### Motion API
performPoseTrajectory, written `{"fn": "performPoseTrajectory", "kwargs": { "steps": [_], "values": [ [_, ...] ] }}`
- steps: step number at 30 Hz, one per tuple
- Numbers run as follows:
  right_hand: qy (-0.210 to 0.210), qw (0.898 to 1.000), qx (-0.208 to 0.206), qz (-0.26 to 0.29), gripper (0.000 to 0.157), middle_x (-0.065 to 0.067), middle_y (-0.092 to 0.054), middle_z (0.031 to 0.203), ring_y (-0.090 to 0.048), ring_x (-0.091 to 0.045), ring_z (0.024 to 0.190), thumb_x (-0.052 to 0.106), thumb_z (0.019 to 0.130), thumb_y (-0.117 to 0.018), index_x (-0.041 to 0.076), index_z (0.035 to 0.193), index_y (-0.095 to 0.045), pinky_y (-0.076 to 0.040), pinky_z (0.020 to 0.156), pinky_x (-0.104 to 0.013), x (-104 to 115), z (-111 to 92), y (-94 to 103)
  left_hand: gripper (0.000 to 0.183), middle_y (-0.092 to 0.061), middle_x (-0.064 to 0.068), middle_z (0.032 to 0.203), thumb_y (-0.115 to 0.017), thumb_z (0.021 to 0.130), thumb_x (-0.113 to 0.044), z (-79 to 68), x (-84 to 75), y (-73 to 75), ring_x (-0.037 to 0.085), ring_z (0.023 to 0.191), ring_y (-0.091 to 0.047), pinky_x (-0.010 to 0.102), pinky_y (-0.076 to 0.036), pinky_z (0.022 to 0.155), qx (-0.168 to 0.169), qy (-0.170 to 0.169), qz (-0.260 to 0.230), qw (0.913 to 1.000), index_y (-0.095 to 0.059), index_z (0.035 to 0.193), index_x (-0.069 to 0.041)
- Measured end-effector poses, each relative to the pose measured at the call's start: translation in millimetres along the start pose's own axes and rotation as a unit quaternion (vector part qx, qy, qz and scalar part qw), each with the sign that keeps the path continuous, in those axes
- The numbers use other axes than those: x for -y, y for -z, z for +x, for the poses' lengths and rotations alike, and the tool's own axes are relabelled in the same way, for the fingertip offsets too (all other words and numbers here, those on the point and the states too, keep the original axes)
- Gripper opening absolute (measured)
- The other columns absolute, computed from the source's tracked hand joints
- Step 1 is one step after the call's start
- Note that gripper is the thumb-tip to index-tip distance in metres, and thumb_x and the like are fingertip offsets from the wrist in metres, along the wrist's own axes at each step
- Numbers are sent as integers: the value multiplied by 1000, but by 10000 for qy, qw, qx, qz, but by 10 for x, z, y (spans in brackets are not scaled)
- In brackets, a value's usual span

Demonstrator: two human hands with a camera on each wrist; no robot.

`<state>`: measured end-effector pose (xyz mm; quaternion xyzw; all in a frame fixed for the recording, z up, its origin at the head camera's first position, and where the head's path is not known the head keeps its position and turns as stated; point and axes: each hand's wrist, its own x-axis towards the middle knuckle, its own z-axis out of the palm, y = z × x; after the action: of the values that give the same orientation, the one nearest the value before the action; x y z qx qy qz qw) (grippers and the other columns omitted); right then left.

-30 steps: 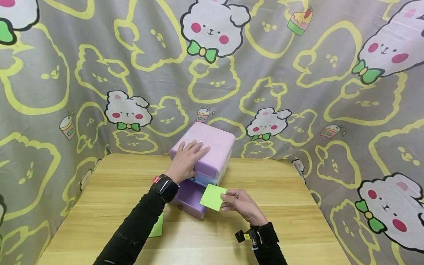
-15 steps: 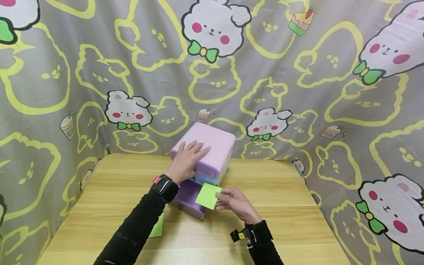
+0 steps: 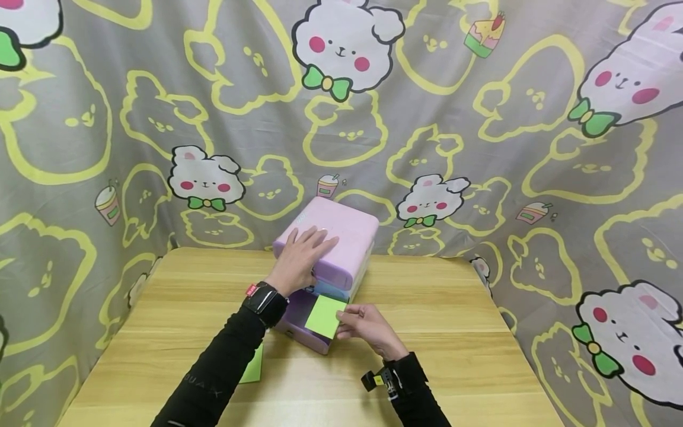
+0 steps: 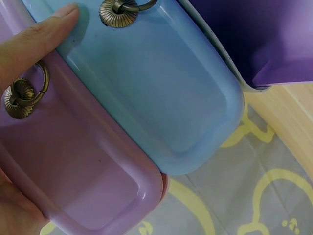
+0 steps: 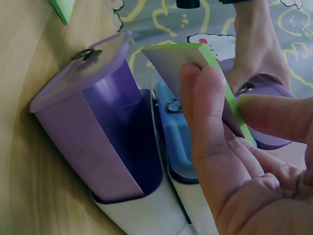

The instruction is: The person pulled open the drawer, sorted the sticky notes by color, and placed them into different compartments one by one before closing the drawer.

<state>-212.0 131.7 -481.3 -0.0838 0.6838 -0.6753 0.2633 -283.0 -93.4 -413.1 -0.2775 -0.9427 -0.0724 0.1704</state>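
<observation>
My left hand (image 3: 299, 261) lies with spread fingers on top of a pink mini drawer cabinet (image 3: 349, 231). In the left wrist view its thumb (image 4: 36, 46) stretches over the top purple drawer (image 4: 93, 161) and touches the blue drawer (image 4: 161, 93); both are closed. The lowest, purple drawer (image 5: 83, 142) is pulled out, its inside dark. Between thumb and fingers, my right hand (image 3: 368, 329) pinches a green sticky note pad (image 3: 322, 315) by its right edge. The pad is held over the pulled-out drawer, tilted, its pale underside showing in the right wrist view.
Another green pad (image 3: 255, 366) lies on the wooden table (image 3: 427, 308), partly hidden by the left sleeve (image 3: 219, 362). A grey curtain (image 3: 352, 136) with cartoon prints hangs behind and beside the table. Brass ring pulls (image 4: 22, 98) stick out from the drawer fronts.
My right hand has carried the pinched sticky note pad leftward, from the drawer's right side to above it. The left hand and the cabinet have stayed in place.
</observation>
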Motion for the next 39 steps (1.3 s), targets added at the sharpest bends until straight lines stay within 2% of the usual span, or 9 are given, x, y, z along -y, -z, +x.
{"fn": "performPoseTrajectory", "kwargs": {
  "steps": [9,17,33,39],
  "values": [
    [-88,9999,-108,93,18,-2,-70,78,-71,-12,71,14,99,-63,-2,93,-65,-64,76,-30,-43,76,-68,114,-47,10,158,-100,58,-30,-2,-3,-1,36,150,-39,68,-29,120,-86,-26,45,9999,-40,156,-26],
    [-23,9997,-253,72,22,-3,-70,76,-71,-12,69,14,99,-63,-8,96,-65,-64,73,-28,-58,119,-113,114,-46,10,158,-99,58,-32,-3,-6,2,36,150,-38,68,-28,120,-35,-10,51,10000,-40,156,-26],
    [-2,9995,-283,103,18,-2,-69,74,-70,-11,67,13,99,-62,-3,91,-65,-63,68,-23,-50,191,-151,112,-47,10,158,-99,60,-32,1,-6,4,36,150,-38,68,-29,120,-49,-24,47,10000,-40,156,-27],
    [-23,9995,-302,55,21,-3,-69,75,-71,-12,67,13,99,-63,-7,94,-64,-63,69,-24,-58,215,-171,113,-46,10,158,-99,59,-32,1,-4,-2,36,150,-39,69,-29,119,-73,-38,81,9999,-40,156,-26]
  ]
}}
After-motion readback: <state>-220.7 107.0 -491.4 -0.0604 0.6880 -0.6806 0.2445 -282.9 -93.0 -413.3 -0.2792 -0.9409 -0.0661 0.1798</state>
